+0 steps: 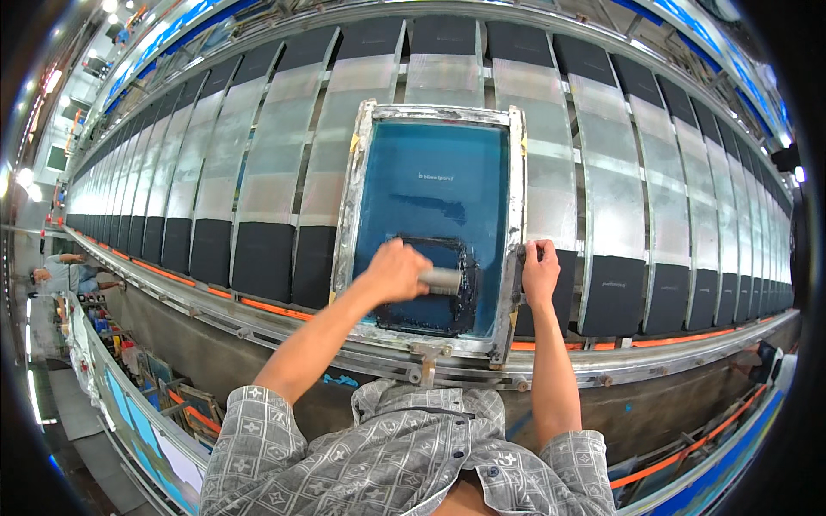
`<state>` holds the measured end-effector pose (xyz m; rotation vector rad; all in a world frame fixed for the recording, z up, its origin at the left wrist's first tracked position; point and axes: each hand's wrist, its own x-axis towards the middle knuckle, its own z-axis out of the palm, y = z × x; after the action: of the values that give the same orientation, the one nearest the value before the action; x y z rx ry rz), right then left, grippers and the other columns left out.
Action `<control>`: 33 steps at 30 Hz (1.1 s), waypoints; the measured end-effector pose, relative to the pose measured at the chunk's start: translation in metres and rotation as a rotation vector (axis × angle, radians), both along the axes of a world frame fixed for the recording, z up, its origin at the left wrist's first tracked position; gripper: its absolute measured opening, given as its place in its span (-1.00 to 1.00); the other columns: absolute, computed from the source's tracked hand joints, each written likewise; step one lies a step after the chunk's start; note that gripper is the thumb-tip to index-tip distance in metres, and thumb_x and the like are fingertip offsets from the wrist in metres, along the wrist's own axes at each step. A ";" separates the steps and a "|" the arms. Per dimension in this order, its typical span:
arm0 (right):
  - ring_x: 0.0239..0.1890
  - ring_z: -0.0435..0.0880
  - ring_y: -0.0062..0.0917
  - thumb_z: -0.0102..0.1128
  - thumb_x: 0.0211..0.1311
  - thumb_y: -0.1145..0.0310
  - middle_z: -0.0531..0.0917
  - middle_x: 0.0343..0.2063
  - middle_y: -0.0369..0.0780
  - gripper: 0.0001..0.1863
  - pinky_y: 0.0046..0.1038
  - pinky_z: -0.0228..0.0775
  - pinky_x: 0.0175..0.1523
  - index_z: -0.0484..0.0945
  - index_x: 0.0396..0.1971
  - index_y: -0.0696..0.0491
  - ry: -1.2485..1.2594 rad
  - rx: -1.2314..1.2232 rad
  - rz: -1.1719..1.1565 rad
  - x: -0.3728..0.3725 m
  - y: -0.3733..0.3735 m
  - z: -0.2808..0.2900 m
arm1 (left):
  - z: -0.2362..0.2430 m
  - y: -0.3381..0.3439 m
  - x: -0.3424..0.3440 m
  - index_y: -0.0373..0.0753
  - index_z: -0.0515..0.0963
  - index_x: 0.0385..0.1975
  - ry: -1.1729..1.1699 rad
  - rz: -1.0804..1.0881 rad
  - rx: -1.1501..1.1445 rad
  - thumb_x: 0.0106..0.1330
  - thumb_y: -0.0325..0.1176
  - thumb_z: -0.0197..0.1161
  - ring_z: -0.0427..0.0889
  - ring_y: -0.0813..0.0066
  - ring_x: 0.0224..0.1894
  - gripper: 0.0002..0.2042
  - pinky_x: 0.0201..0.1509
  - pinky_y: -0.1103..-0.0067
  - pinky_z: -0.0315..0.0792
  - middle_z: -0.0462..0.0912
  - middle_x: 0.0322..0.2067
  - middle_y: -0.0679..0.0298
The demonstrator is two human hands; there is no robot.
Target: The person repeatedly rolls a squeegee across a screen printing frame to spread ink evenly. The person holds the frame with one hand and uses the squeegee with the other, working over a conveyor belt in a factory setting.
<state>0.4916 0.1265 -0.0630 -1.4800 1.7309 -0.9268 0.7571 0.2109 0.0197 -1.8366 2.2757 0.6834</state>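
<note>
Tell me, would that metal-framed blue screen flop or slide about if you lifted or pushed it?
Probably stiff: the screen frame is straight metal bar all round. The blue mesh looks taut but likely punctures easily. It may shift when pushed, since the right hand grips its edge while the left hand works the squeegee.

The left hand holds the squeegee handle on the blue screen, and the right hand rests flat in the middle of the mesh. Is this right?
Not quite. In the head view the right hand grips the right edge of the frame, not the mesh. The left hand does hold the squeegee on the blue screen.
</note>
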 end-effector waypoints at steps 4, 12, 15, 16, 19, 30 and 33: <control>-0.46 0.61 -0.23 0.12 0.30 0.24 0.62 -0.52 -0.08 -0.76 -0.31 0.39 -0.28 0.49 -0.35 0.14 0.038 -0.018 0.015 -0.003 0.000 -0.001 | -0.009 -0.069 0.015 -0.04 0.68 -0.25 -0.034 0.026 -0.061 -0.02 -0.07 0.45 0.63 0.17 -0.20 -0.66 -0.06 0.34 0.47 0.70 -0.34 0.19; -0.11 0.58 -0.23 0.28 0.19 0.15 0.66 -0.27 -0.12 -0.71 -0.24 0.36 0.02 0.60 -0.27 0.08 0.241 -0.314 0.336 0.012 -0.002 0.035 | -0.009 0.037 -0.012 -0.06 0.68 -0.39 0.055 -0.030 0.050 -0.01 -0.09 0.44 0.65 0.23 -0.26 -0.75 -0.08 0.36 0.41 0.69 -0.43 0.22; -0.03 0.58 -0.25 0.32 0.07 -0.06 0.69 -0.21 -0.16 -0.54 -0.26 0.27 0.18 0.67 -0.28 0.07 0.155 -0.198 0.945 0.052 -0.010 0.090 | 0.007 0.009 -0.002 -0.08 0.67 -0.42 0.049 0.014 -0.037 -0.02 -0.15 0.43 0.65 0.19 -0.27 -0.78 -0.09 0.36 0.43 0.68 -0.46 0.19; -0.07 0.59 -0.24 0.35 0.00 -0.12 0.70 -0.27 -0.15 -0.51 -0.28 0.30 0.13 0.68 -0.30 0.03 0.223 -0.134 1.018 0.069 -0.012 0.097 | 0.010 -0.008 0.003 -0.08 0.67 -0.44 0.048 0.036 -0.084 -0.04 -0.18 0.43 0.65 0.18 -0.27 -0.80 -0.10 0.36 0.45 0.68 -0.46 0.18; -0.16 0.61 -0.26 0.41 -0.09 0.04 0.70 -0.40 -0.17 -0.66 -0.29 0.33 0.03 0.69 -0.39 -0.03 0.582 -0.034 1.093 0.106 -0.035 0.088 | -0.003 -0.059 0.014 -0.08 0.68 -0.45 -0.018 0.060 -0.178 -0.06 -0.19 0.42 0.65 0.11 -0.33 -0.80 -0.13 0.32 0.48 0.68 -0.48 0.15; -0.23 0.56 -0.27 0.44 -0.18 0.24 0.61 -0.48 -0.14 -0.77 -0.21 0.30 -0.03 0.64 -0.52 0.02 0.562 -0.210 1.081 0.096 0.007 0.048 | -0.019 -0.019 -0.002 -0.07 0.68 -0.45 -0.017 0.069 -0.112 -0.09 -0.25 0.39 0.66 0.23 -0.31 -0.82 -0.08 0.38 0.43 0.68 -0.49 0.21; -0.22 0.56 -0.32 0.46 -0.31 0.26 0.61 -0.48 -0.18 -0.76 -0.26 0.30 0.02 0.61 -0.57 -0.01 0.441 -0.245 1.074 0.071 0.073 0.047 | -0.015 0.045 -0.021 -0.05 0.67 -0.48 0.024 0.012 -0.049 -0.09 -0.27 0.37 0.66 0.30 -0.33 -0.86 -0.09 0.40 0.40 0.68 -0.49 0.27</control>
<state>0.5624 0.1991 -0.0163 -2.4949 0.7926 -0.2280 0.7356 0.2559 0.0049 -1.8748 2.3188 0.6600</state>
